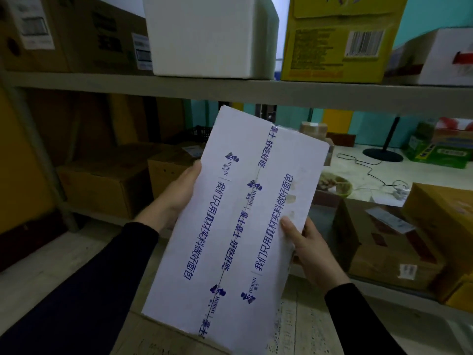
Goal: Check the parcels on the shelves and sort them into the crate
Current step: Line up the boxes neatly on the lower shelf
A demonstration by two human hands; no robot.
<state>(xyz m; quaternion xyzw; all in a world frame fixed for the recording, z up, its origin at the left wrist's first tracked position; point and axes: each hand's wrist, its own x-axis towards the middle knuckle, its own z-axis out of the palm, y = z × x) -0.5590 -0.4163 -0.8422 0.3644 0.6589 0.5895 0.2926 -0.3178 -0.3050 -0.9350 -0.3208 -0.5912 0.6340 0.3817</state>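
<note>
One white parcel [238, 221] with blue print is held tilted before the shelves, between two hands: the left hand [179, 193] grips its left long edge, the right hand [309, 247] clasps the right edge, thumb on top. Four boxes stand along the upper shelf [76, 82]

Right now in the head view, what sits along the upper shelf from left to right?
Brown cardboard boxes → white foam box → yellow carton → white box with red marking.
</note>
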